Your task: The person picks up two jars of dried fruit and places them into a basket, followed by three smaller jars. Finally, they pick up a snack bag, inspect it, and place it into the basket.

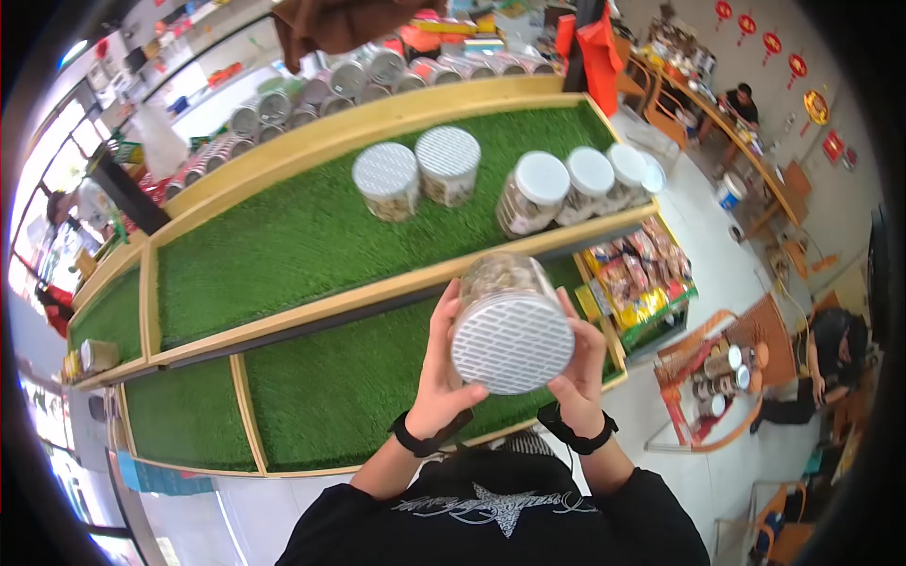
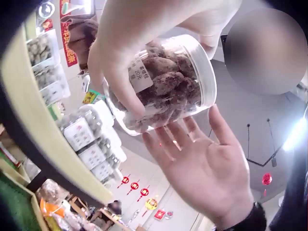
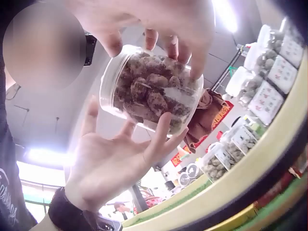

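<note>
A clear round jar [image 1: 512, 344] with a ridged white lid is held between both hands, lid toward the head camera. My left hand [image 1: 441, 363] grips its left side and my right hand [image 1: 585, 368] its right side, thumbs near the lid's lower rim. Dark, lumpy pieces fill the jar [image 2: 168, 84] in the left wrist view, where a white price label shows beside the fingers of my left hand [image 2: 127, 48]. From the right wrist, the jar [image 3: 151, 91] lies sideways between the curved fingers of my right hand [image 3: 159, 21] above and my left hand [image 3: 108, 163] below.
Below the jar runs a two-level wooden shelf lined with green turf [image 1: 274, 255]. Two jars with patterned lids [image 1: 387, 184] stand on the upper level, and several white-lidded jars [image 1: 538, 189] at its right end. Packaged snacks [image 1: 642, 269] sit at the right; jars [image 1: 349, 80] line the back.
</note>
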The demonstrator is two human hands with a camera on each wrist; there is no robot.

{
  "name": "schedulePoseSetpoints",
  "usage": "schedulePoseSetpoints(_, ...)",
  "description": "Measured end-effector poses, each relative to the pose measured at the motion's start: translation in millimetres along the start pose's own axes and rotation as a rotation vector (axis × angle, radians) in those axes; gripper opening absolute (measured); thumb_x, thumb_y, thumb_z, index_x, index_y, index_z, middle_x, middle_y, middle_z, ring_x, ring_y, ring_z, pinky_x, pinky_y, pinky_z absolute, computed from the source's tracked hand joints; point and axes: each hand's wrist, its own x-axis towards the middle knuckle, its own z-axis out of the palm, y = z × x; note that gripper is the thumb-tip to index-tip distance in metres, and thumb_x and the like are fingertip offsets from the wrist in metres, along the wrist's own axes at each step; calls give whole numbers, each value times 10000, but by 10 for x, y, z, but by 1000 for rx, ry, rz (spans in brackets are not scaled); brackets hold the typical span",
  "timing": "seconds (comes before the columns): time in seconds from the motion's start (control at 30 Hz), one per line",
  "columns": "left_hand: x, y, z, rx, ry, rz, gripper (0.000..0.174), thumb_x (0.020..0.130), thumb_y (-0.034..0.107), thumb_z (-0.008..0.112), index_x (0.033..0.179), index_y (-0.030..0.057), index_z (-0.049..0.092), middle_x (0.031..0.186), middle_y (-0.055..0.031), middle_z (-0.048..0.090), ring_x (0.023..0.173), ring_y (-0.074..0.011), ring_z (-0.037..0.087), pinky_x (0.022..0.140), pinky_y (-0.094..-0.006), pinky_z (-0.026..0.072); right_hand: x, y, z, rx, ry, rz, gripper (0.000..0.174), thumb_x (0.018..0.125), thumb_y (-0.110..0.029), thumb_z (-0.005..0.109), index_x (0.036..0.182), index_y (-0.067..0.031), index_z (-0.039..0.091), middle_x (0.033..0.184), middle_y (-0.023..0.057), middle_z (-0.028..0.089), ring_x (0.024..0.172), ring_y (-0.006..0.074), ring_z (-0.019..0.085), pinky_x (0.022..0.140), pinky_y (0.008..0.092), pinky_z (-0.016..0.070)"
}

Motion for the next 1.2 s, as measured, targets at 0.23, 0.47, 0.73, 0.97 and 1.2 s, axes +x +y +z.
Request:
schedulePoseSetpoints(0.23,-304,-267,360,-9,-156,-15,869,600,213,767,1315,129,280,1415,-181,100,1303,-341,211,1036,-438,255,-744,-250,-331,-143,59,59,627,754,-110,655,1283,-38,326,1412,255,202,1328,336,200,1067,425,147)
schedulePoseSetpoints(0.47,-215,-326,1044,0,-496,-11,977,512,140,802,1331,167,271,1373,-166,83,1280,-353,244,1009,-460,305,-1202,-783,-832,-356,165,79,987,630,-221,785,1389,-28,184,1448,225,113,1346,317,151,1070,401,159)
schedulePoseSetpoints(0.73,-415,-692,2486,44,-984,169,1012,463,155,795,1339,151,289,1352,-209,176,1265,-428,227,1034,-496,231,-2310,-1633,-1641,-249,431,377,1265,525,-208,833,1405,-60,-64,1449,185,141,1332,272,205,1070,364,188)
schedulePoseSetpoints(0.97,-904,-1044,3801,-45,-1167,-48,1013,503,196,786,1364,80,265,1369,-189,174,1294,-371,206,1027,-479,264,-3370,-2266,-2249,-362,729,386,1177,536,-199,803,1401,3,32,1427,172,204,1330,256,210,1077,346,159)
schedulePoseSetpoints(1.2,-1155,-1192,4788,-54,-1308,-213,995,565,239,792,1383,87,245,1405,-152,172,1279,-311,270,935,-403,401,-3933,-2687,-2664,-392,943,356,1176,490,-179,821,1395,10,94,1416,177,224,1317,268,239,1071,349,182)
